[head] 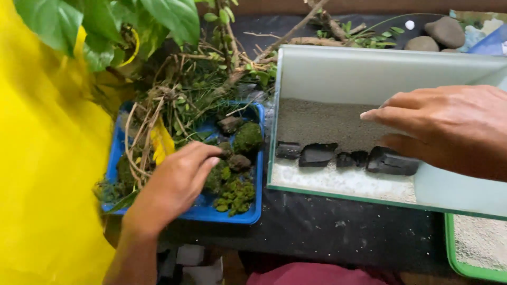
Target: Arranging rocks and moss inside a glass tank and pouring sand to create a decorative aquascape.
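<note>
The left hand (177, 182) reaches forward from the lower left, palm down, its loosely curled fingers resting on the moss clumps (232, 177) in a blue tray (232, 217); it seems to touch a small dark lump there, but whether it grips anything cannot be told. The right hand (443, 124) comes in from the right edge, held over the glass tank (343, 68), fingers together and pointing left, the thumb tucked below; it holds nothing that shows, and hangs just above the row of dark stones (346, 157).

That row runs left to right across the tank, its long axis parallel to the front glass, dividing dark gravel (317, 121) behind from pale sand (343, 182) in front. The tank stands tilted in the view, its open top facing the camera.

The blue tray lies just left of the tank, filled with moss, twisted roots (142, 132) and green sprigs. Both rest on a dark tabletop (327, 232). A green tray (475, 248) of pale sand shows at lower right, grey pebbles (446, 31) at the upper right, broad leaves (105, 26) at the top left, and yellow fabric (42, 158) fills the left side.
</note>
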